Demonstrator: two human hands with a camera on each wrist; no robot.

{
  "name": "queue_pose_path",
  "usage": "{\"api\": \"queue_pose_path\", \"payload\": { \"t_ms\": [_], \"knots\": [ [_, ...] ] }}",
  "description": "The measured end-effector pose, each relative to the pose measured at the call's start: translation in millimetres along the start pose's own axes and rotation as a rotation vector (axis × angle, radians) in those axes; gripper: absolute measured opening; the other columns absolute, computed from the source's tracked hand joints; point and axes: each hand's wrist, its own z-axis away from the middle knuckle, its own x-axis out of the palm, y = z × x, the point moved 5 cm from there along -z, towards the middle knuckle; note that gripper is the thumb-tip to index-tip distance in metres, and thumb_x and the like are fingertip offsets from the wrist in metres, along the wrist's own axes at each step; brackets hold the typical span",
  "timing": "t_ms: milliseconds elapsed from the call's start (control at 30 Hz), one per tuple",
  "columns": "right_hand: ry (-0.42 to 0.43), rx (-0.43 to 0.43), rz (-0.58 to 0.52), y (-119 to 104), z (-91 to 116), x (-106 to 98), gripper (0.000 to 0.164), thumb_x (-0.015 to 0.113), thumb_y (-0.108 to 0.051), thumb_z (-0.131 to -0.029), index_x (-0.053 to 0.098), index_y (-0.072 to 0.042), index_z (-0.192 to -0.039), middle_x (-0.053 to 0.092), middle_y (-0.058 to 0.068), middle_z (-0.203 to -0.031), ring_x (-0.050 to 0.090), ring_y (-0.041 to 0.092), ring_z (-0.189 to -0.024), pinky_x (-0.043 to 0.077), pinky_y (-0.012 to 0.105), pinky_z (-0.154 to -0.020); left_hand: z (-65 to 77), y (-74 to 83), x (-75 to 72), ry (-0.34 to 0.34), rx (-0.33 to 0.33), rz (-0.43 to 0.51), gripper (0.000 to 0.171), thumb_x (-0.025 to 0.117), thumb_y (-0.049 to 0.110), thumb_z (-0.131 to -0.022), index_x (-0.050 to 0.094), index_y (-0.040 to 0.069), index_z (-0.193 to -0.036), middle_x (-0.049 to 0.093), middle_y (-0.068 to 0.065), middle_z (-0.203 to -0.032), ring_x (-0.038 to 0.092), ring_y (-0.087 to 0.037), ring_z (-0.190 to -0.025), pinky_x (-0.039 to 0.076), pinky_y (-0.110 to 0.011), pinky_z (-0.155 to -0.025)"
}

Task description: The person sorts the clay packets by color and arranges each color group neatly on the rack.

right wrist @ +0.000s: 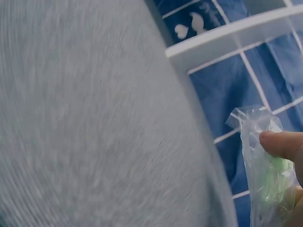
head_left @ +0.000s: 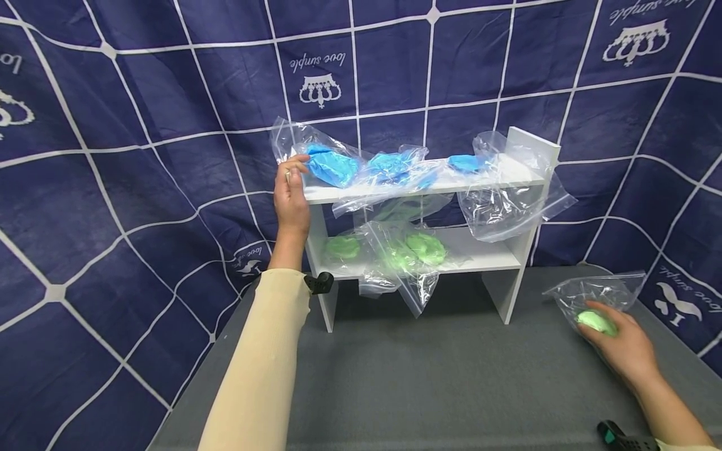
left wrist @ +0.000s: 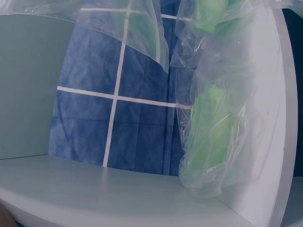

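Observation:
My left hand (head_left: 291,194) is raised at the left end of a white two-tier shelf (head_left: 429,181), fingers bent around its upper end panel. Beside those fingers lies a clear zip bag with a blue bundle (head_left: 333,166); whether they touch the bag is hard to tell. Off to the right, my right hand (head_left: 620,344) grips a clear zip bag with a light green bundle (head_left: 596,322), low over the table. The right wrist view shows the thumb pressed on this bag's plastic (right wrist: 258,137). The left wrist view shows the shelf's inside, with the hand almost out of frame.
More bagged blue bundles (head_left: 465,163) lie along the top tier, some plastic hanging over its front edge. Bagged green bundles (head_left: 425,248) rest on the lower tier. The shelf stands on a grey table (head_left: 395,376) before a dark blue gridded curtain (head_left: 169,81).

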Motion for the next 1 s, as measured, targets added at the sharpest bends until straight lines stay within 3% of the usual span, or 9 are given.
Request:
{"api": "queue_pose_path", "payload": {
  "t_ms": [167, 233, 300, 400, 467, 533, 667, 1000],
  "knots": [
    [0.051, -0.052, -0.027, -21.2, 4.7, -7.8, 0.055, 0.07, -0.023, -0.092, 0.052, -0.002, -0.14, 0.049, 0.037, -0.132, 0.048, 0.049, -0.111, 0.033, 0.045, -0.078, 0.4, -0.5, 0.4, -0.003, -0.005, -0.005, 0.024, 0.03, -0.005, -0.099, 0.047, -0.022, -0.094, 0.057, -0.04, -0.119, 0.051, -0.05, -0.121, 0.036, -0.028, -0.111],
    [0.078, -0.07, -0.037, -30.6, 7.4, -12.1, 0.054, 0.072, -0.022, -0.091, 0.055, -0.005, -0.139, 0.052, 0.033, -0.13, 0.052, 0.024, -0.107, 0.032, 0.036, -0.077, 0.7, -0.5, 0.5, -0.004, -0.008, -0.005, 0.024, 0.03, -0.005, -0.099, 0.047, -0.022, -0.095, 0.057, -0.04, -0.119, 0.051, -0.05, -0.121, 0.036, -0.028, -0.111],
    [0.099, -0.087, -0.049, -41.1, 10.6, -16.3, 0.053, 0.074, -0.023, -0.089, 0.057, -0.008, -0.138, 0.054, 0.028, -0.128, 0.046, -0.002, -0.102, 0.03, 0.03, -0.074, 0.8, -0.7, 0.8, -0.003, -0.01, -0.006, 0.024, 0.03, -0.005, -0.098, 0.047, -0.022, -0.094, 0.057, -0.04, -0.119, 0.05, -0.05, -0.122, 0.036, -0.028, -0.112],
    [0.126, -0.114, -0.079, -59.3, 15.1, -22.3, 0.053, 0.077, -0.024, -0.087, 0.06, -0.013, -0.136, 0.057, -0.01, -0.126, 0.027, -0.024, -0.094, 0.028, 0.023, -0.071, 0.6, -0.8, 0.8, -0.004, -0.002, -0.004, 0.023, 0.03, -0.006, -0.098, 0.047, -0.022, -0.094, 0.056, -0.041, -0.119, 0.051, -0.049, -0.121, 0.036, -0.028, -0.112],
    [0.138, -0.134, -0.108, -72.5, 18.3, -25.6, 0.053, 0.078, -0.023, -0.087, 0.061, -0.016, -0.136, 0.048, -0.034, -0.122, 0.028, -0.026, -0.096, 0.028, 0.021, -0.071, 0.5, -1.2, 0.7, -0.002, -0.001, 0.0, 0.022, 0.03, -0.007, -0.098, 0.046, -0.022, -0.094, 0.056, -0.041, -0.118, 0.05, -0.05, -0.121, 0.036, -0.029, -0.112],
    [0.149, -0.154, -0.141, -85.3, 21.2, -27.9, 0.052, 0.078, -0.021, -0.086, 0.062, -0.016, -0.135, 0.033, -0.049, -0.117, 0.03, -0.027, -0.1, 0.028, 0.017, -0.072, 0.3, -6.4, -0.2, 0.001, 0.003, 0.003, 0.023, 0.03, -0.006, -0.098, 0.047, -0.021, -0.094, 0.057, -0.039, -0.119, 0.051, -0.048, -0.121, 0.036, -0.03, -0.112],
    [0.157, -0.19, -0.192, -108.8, 27.1, -29.6, 0.051, 0.079, -0.017, -0.086, 0.064, -0.017, -0.134, 0.035, -0.049, -0.121, 0.031, -0.029, -0.108, 0.026, 0.008, -0.077, 0.9, -6.9, -1.0, 0.004, -0.001, 0.002, 0.023, 0.031, -0.005, -0.098, 0.047, -0.021, -0.094, 0.057, -0.039, -0.119, 0.052, -0.047, -0.121, 0.036, -0.029, -0.112],
    [0.139, -0.271, -0.293, -157.6, 29.7, -20.3, 0.05, 0.08, -0.009, -0.083, 0.066, -0.015, -0.131, 0.045, -0.039, -0.126, 0.037, -0.023, -0.117, 0.026, 0.002, -0.085, 0.5, -0.9, -0.9, 0.005, 0.004, -0.006, 0.023, 0.031, -0.006, -0.098, 0.047, -0.022, -0.095, 0.057, -0.04, -0.119, 0.052, -0.048, -0.12, 0.036, -0.028, -0.112]
  ]
}}
